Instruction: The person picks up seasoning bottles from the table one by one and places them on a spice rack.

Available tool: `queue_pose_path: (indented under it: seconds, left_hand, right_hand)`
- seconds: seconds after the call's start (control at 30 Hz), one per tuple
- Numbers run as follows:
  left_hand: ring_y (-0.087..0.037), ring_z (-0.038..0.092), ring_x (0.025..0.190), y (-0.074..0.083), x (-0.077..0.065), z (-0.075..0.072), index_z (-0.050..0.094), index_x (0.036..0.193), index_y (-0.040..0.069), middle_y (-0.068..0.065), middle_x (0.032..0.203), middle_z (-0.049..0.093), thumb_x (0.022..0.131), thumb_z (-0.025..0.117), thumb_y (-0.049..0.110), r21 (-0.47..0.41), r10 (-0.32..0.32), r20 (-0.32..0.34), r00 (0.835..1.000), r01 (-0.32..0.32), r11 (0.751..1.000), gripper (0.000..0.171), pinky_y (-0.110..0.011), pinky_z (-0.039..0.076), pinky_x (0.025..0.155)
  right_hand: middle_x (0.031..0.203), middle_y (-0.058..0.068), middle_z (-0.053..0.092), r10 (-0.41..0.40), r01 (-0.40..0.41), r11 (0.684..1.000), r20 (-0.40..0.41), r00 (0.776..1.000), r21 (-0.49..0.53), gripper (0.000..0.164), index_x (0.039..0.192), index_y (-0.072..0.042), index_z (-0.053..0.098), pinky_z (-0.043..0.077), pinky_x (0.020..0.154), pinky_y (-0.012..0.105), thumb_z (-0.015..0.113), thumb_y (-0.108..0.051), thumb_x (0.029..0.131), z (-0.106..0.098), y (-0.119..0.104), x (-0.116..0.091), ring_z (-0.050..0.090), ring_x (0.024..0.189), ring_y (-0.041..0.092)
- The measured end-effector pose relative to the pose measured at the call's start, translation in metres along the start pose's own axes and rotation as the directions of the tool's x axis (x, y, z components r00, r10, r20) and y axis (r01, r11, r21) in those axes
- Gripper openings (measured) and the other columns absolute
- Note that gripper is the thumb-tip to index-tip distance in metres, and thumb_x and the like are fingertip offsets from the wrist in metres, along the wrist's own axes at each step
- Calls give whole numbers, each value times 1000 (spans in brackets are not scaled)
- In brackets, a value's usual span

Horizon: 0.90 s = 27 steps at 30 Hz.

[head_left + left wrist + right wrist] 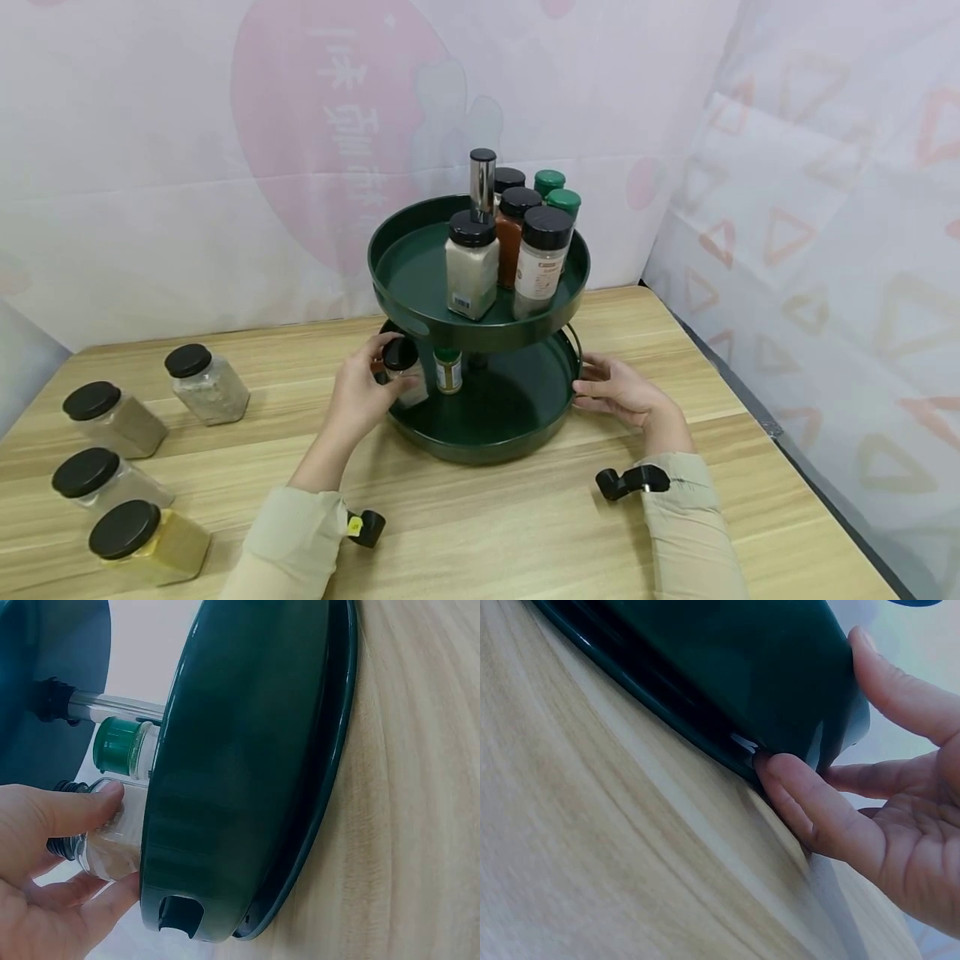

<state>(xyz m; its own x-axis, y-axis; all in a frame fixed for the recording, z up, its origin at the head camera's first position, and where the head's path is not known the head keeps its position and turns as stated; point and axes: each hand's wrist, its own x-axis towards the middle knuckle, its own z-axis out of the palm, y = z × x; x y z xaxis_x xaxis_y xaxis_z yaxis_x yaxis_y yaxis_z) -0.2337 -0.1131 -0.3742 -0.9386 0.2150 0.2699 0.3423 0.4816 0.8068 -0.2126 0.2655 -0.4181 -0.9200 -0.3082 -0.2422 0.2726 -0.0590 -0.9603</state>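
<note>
My left hand [363,387] holds a clear spice jar [112,855] with a black lid, thumb on one side and fingers on the other. The jar stands at the left of the lower tray [487,454] of a dark green two-tier turntable. Close beside it is a small green-capped spice bottle [448,375]. At the lower tray's right side, my right hand [618,390] grips the edge. Its thumb is at the rim and its fingertips [787,769] touch the outer wall low down, near the wooden table.
The upper tray [405,250] bears several seasoning jars, among them a pale black-lidded jar [472,275] and a labelled shaker [542,267]. A metal post [482,179] rises through it. Several black-lidded jars lie tilted on the table at left, one with yellow contents [172,550].
</note>
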Motion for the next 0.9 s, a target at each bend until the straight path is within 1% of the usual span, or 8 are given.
queue_pose_path:
  seconds: [0.3,0.53,0.77,0.9]
  left_hand:
    - [-32,58,104,0,2,-1,50,127,7,-17,117,59,77,75,10,9,21,7,1000,-21,1000,56,-45,50,86]
    - [-34,57,105,-1,1,-1,48,129,9,-18,122,56,78,74,11,35,1,20,1000,-2,999,58,-46,50,86]
    - [-36,55,107,-1,2,-1,46,131,9,-19,124,54,79,74,12,52,3,34,999,-5,999,59,-47,49,87]
    - [-39,52,113,2,-1,-4,41,134,9,-20,128,50,81,72,15,57,-8,50,999,5,998,62,-49,49,88]
  right_hand:
    - [150,26,11,-10,10,1000,2,1000,-7,78,147,0,4,47,95,36,57,-1,89,0,-1,0,51,111,20]
    - [148,26,14,-10,9,1000,7,1000,11,78,147,1,5,49,92,33,57,1,89,1,0,0,52,111,21]
    - [149,26,12,-10,10,1000,5,1000,7,78,147,0,5,48,94,34,58,-1,89,2,-1,0,51,111,20]
    - [150,26,12,-10,10,1000,6,1000,6,79,147,0,5,47,94,35,59,-1,89,1,-1,0,52,110,19]
